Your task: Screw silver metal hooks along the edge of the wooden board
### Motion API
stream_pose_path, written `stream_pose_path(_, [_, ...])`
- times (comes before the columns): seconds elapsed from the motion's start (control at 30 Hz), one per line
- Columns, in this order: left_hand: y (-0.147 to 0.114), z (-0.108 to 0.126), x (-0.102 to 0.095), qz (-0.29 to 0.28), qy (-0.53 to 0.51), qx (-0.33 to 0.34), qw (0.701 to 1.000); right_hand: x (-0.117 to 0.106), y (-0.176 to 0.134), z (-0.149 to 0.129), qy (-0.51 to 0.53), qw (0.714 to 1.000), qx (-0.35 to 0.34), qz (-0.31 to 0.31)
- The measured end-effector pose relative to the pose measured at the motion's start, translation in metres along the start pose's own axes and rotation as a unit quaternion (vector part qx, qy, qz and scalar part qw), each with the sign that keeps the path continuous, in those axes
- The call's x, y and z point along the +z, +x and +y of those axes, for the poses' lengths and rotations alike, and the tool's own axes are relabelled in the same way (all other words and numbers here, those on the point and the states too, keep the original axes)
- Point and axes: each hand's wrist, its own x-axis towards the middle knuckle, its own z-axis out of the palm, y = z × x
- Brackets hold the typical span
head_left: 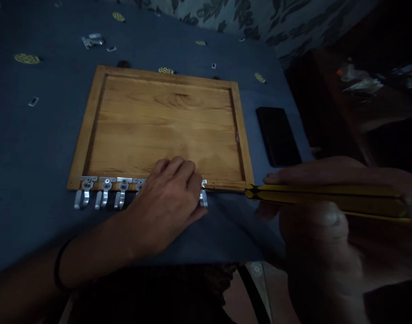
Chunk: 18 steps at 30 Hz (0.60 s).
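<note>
A shallow wooden board with a raised frame (165,121) lies on the blue cloth. Along its near rim sits a row of silver metal hooks (124,193), screwed on at the left. My left hand (168,202) is closed over the rim, fingers curled and thumb below, around a metal hook (203,198) that shows partly at its right side. Other hooks beneath this hand are hidden. In my right hand (327,234) is a yellow and black screwdriver (303,195), held level. Its shaft points left along the rim to the hook by my left fingers.
A black phone (279,136) lies right of the board. Loose metal hooks (92,40) are at the back left. A patterned wall or cloth (233,18) rises behind. Farther right, a dark surface holds a crumpled plastic bag (361,83). The table's near edge runs below my hands.
</note>
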Motion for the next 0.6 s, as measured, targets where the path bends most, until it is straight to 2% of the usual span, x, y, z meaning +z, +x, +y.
stream_pose_path(0.1, [-0.0001,0.0000,-0.0001,-0.001,0.001,-0.001,1.000,-0.0039,0.0002,0.0046,-0.031,0.999,-0.004,-0.029])
stream_pose_path(0.4, [-0.0002,-0.0003,-0.0002,0.001,0.009,-0.002,1.000,-0.0003,-0.0002,0.0037,-0.028,0.999,-0.029,-0.033])
stream_pose_path(0.6, [-0.0005,-0.0006,-0.0012,-0.007,0.008,-0.002,1.000,0.0001,0.0034,0.0040,-0.013,0.995,-0.079,-0.053])
